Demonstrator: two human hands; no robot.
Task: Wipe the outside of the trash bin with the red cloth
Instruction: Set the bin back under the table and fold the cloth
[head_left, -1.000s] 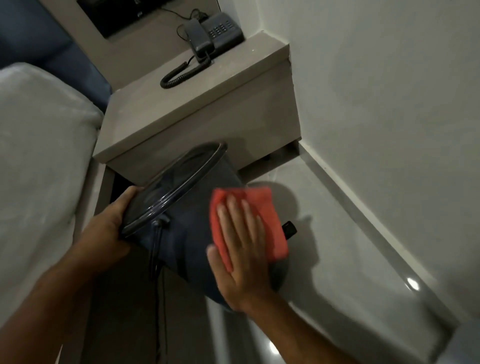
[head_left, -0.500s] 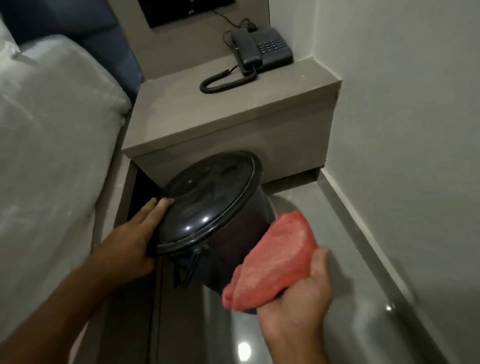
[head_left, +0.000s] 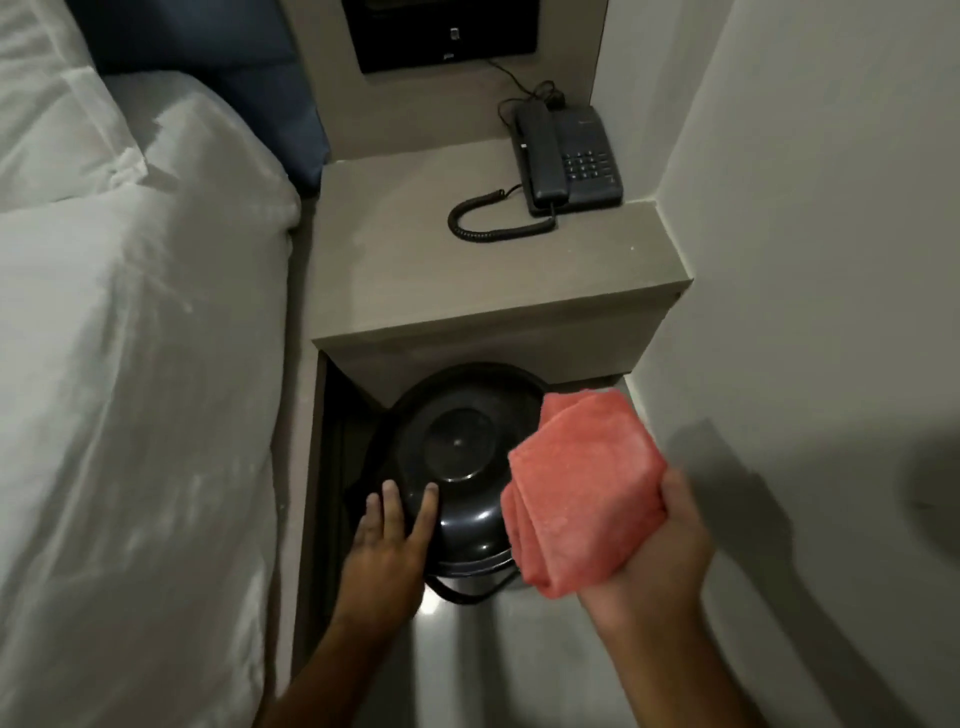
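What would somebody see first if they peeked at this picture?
Probably the red cloth, folded and bunched in the right hand, bright against the dim grey room. Just left of it sits the black trash bin with its shiny lid, tucked on the floor below the bedside table, with the left hand resting fingers on the lid. A dark telephone sits on the table, and white bedding fills the left.

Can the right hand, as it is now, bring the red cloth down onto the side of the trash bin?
Probably yes. The right hand holds the red cloth just beside the trash bin, with nothing between them. The left hand rests on the lid's opposite side, out of the way.
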